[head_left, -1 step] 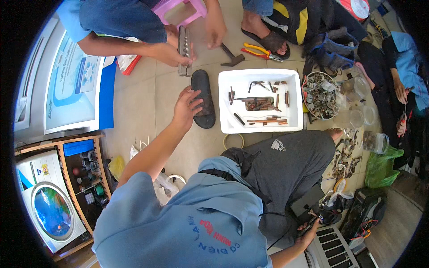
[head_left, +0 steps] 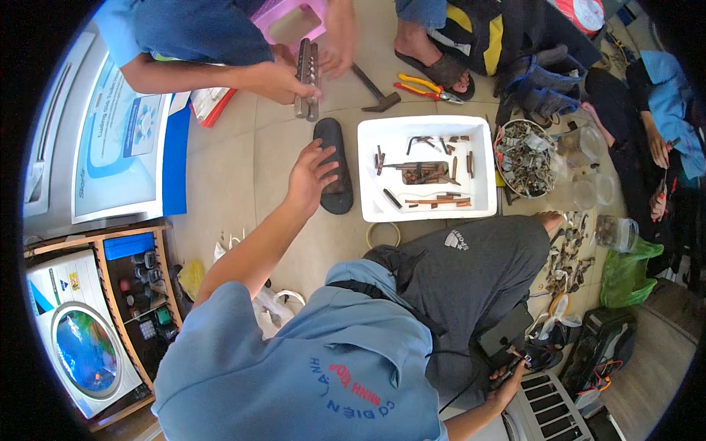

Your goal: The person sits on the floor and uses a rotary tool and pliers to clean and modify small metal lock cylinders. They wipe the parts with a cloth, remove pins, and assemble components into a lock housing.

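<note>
My left hand (head_left: 312, 175) hovers over a black slipper (head_left: 335, 158), its fingers spread and nothing in them. Low on the right, my right hand (head_left: 507, 384) is closed round a dark-handled tool (head_left: 506, 375), with a small copper-coloured piece near its tip; the exact kind of tool is hard to make out. Right of the slipper lies a white foam tray (head_left: 426, 211) with short copper tube pieces (head_left: 438, 201) on its rim and in its middle hollow. Across from me, a co-worker's hand grips a metal bar with a row of holes (head_left: 304, 81).
A hammer (head_left: 380, 99) and yellow-red pliers (head_left: 429, 87) lie beyond the tray. Right of it are a basin of metal fittings (head_left: 526, 158), clear jars (head_left: 616, 234), loose fittings (head_left: 570, 257) and a green bag (head_left: 629, 273). A shelf (head_left: 165, 272) stands left; another person sits far right.
The co-worker's metal bar has tilted and shifted slightly, and the other hand has drawn up from the hammer handle. My left hand's fingers moved slightly; my right hand looks the same.
</note>
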`<action>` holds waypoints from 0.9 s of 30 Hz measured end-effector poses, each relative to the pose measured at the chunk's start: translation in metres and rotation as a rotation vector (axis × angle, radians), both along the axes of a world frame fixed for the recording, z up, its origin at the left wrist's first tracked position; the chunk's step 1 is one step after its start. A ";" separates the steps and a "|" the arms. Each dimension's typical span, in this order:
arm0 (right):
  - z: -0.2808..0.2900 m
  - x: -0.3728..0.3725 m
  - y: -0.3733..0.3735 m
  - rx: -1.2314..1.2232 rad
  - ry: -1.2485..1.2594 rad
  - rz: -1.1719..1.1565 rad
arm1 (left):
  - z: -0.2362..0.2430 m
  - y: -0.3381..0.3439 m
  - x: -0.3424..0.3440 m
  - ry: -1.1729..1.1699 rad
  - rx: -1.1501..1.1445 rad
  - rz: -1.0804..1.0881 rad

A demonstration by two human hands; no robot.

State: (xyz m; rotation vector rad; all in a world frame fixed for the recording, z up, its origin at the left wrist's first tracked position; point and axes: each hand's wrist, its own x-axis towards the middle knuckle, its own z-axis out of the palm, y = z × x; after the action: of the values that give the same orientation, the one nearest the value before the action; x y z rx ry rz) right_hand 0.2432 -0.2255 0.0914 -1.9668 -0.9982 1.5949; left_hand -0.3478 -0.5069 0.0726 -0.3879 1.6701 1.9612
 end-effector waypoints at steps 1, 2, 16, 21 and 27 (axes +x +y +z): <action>0.000 0.000 -0.001 0.011 0.003 0.017 | 0.002 0.004 -0.002 0.006 0.034 -0.010; 0.000 0.000 -0.002 0.023 0.005 0.034 | 0.004 0.008 -0.003 0.012 0.069 -0.019; -0.001 0.005 -0.004 0.032 -0.008 0.050 | 0.099 0.061 -0.042 0.152 0.373 -0.074; -0.017 0.019 -0.004 0.026 0.022 0.007 | 0.131 0.087 -0.066 0.211 0.496 -0.148; -0.006 0.005 -0.011 0.095 0.021 0.008 | 0.159 0.131 -0.077 0.226 0.298 -0.217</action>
State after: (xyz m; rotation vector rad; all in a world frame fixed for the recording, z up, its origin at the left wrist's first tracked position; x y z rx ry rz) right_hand 0.2480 -0.2361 0.0854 -1.8821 -1.0546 1.5398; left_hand -0.4246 -0.3756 0.2314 0.1252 1.4458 2.1038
